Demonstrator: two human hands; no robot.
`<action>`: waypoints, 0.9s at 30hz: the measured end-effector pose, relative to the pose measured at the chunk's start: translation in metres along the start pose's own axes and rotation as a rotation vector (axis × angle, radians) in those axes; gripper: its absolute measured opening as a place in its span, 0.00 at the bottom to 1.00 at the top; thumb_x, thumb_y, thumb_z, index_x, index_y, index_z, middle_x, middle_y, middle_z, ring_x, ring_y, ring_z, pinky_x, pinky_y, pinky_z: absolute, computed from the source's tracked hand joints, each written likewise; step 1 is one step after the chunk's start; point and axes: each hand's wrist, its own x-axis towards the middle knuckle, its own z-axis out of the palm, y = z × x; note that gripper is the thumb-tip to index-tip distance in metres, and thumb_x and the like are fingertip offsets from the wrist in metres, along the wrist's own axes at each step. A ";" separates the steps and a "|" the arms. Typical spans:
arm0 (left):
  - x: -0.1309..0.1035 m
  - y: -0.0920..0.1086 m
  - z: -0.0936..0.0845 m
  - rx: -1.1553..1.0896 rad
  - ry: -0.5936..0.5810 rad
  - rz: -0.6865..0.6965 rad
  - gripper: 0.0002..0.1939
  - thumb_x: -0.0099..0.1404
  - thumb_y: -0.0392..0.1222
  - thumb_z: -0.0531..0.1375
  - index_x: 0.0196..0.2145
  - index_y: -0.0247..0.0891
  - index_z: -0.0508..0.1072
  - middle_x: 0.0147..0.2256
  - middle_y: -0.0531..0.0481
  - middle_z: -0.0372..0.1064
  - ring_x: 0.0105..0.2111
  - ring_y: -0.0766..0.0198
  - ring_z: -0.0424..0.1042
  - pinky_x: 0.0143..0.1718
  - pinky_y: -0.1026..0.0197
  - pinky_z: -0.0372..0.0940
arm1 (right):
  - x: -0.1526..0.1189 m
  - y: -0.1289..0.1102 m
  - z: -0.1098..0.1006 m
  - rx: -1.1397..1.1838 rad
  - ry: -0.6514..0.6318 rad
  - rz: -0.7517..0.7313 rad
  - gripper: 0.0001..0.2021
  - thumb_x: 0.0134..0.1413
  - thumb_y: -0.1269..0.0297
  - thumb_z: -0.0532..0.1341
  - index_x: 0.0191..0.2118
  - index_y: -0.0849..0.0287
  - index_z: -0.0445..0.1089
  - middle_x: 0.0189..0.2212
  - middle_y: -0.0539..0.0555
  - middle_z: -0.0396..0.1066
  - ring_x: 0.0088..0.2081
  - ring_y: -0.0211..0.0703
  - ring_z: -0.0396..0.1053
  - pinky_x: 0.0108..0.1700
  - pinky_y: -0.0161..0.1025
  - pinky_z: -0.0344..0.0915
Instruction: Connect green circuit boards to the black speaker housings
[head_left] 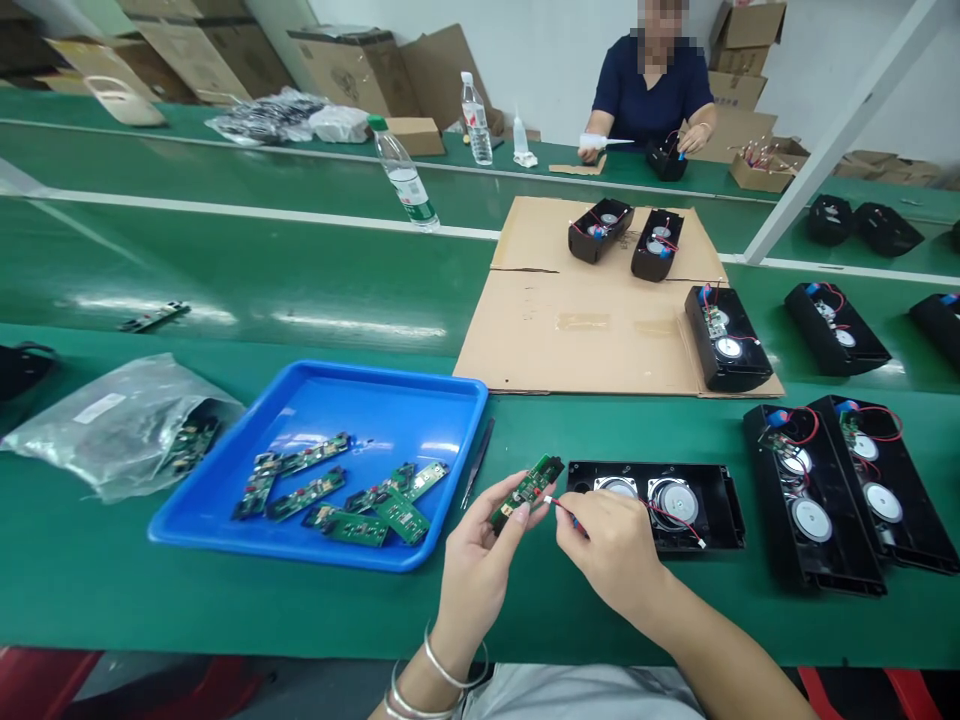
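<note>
My left hand (487, 540) grips a green circuit board (527, 490) between thumb and fingers, tilted up in front of me. Close to its right, my right hand (611, 540) pinches a thin red and black cable (568, 511) whose small white plug (549, 500) points at the board's edge. Whether the plug touches the board I cannot tell. Behind my right hand lies an open black speaker housing (724, 500) with two round speakers (673, 501); a wire with a white plug (702, 543) trails over it. My hand hides part of this housing.
A blue tray (315, 550) holds several circuit boards, beside a plastic bag (112, 430) of more boards. Tweezers (478, 465) lie right of the tray. Wired black housings (814, 500) stand at right and on cardboard (570, 350). A water bottle (409, 185) and a co-worker (637, 90) are beyond.
</note>
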 end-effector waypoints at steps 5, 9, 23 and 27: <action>-0.003 -0.005 -0.001 0.081 -0.033 -0.002 0.22 0.54 0.49 0.64 0.45 0.36 0.73 0.40 0.42 0.77 0.41 0.50 0.75 0.46 0.52 0.70 | 0.002 0.001 0.002 -0.020 0.007 -0.014 0.16 0.57 0.73 0.49 0.20 0.58 0.63 0.15 0.47 0.62 0.18 0.33 0.59 0.23 0.34 0.51; -0.007 -0.004 -0.001 0.148 -0.077 0.054 0.19 0.55 0.47 0.64 0.44 0.40 0.75 0.41 0.45 0.76 0.41 0.50 0.75 0.44 0.55 0.70 | 0.001 0.000 0.004 -0.044 0.036 0.028 0.15 0.54 0.74 0.50 0.18 0.58 0.61 0.14 0.47 0.62 0.17 0.33 0.59 0.24 0.34 0.50; -0.005 -0.015 -0.002 -0.085 -0.139 0.046 0.15 0.56 0.46 0.63 0.42 0.42 0.77 0.46 0.44 0.73 0.48 0.50 0.71 0.50 0.49 0.66 | 0.005 0.002 0.005 -0.098 0.092 -0.107 0.18 0.61 0.73 0.48 0.20 0.58 0.62 0.14 0.48 0.58 0.18 0.35 0.56 0.23 0.36 0.48; -0.009 -0.014 0.006 -0.271 -0.128 -0.042 0.13 0.52 0.46 0.66 0.38 0.47 0.77 0.43 0.46 0.76 0.48 0.50 0.71 0.49 0.47 0.66 | 0.001 0.000 0.009 -0.007 0.175 -0.030 0.17 0.61 0.72 0.49 0.21 0.59 0.63 0.15 0.48 0.61 0.19 0.35 0.58 0.24 0.35 0.51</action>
